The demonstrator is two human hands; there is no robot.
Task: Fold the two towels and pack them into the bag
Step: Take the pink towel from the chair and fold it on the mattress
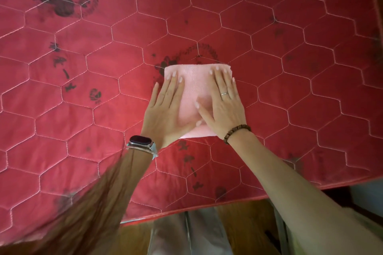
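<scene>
A pink towel (193,87), folded into a small rectangle, lies on the red quilted mattress (103,68). My left hand (165,105) rests flat on the towel's left side with fingers spread. My right hand (223,101) presses flat on its right side, thumb pointing inward across the middle. Neither hand grips the cloth. No second towel and no bag are in view.
The mattress has hexagon stitching and dark printed marks. Its near edge (207,209) runs along the bottom, with wooden floor (244,230) and my light trousers (186,234) below it. A watch sits on my left wrist, a bead bracelet on my right.
</scene>
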